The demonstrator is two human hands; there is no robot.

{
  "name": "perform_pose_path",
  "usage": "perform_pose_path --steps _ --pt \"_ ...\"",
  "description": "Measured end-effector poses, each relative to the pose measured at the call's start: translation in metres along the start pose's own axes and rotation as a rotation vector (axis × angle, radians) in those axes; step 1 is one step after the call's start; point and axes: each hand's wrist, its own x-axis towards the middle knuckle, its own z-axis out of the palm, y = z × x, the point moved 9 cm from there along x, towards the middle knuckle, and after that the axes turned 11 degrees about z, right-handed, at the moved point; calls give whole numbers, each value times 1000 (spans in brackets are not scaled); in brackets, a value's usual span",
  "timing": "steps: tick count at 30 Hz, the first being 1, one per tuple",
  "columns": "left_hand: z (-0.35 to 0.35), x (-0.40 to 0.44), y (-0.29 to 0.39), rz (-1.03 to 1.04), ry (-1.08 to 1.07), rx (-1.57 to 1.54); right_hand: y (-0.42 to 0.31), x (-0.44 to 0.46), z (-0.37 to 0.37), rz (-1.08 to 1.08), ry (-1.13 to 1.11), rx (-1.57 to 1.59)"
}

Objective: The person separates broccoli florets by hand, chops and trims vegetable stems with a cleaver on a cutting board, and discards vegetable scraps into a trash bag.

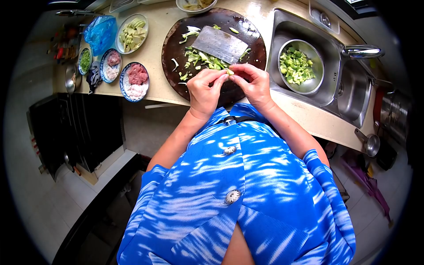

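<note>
Above the near edge of a round dark chopping board, my left hand and my right hand meet fingertip to fingertip. Between them they pinch a small pale-green vegetable piece, too small to name exactly. Just beyond my fingers a cleaver lies flat on the board, its wide blade resting over chopped green leaves. Scraps of leaf and pale stem are scattered around the blade. The cleaver's handle is not visible.
Left of the board stand a plate of pale-green slices, a bowl of raw meat, a smaller meat bowl, chopped greens and a blue plastic bag. A steel bowl of chopped greens sits in the sink at right.
</note>
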Motion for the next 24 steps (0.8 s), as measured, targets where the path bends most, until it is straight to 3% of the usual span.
perform_pose_path --steps 3,7,24 --pt "1 -2 -7 -101 -39 -21 -13 -1 1 -94 5 -137" --pt "3 -2 -9 -59 -74 -52 -18 -2 1 -164 -19 -294" --pt "12 -7 -15 -152 -184 -268 -39 -16 4 -276 15 -353"
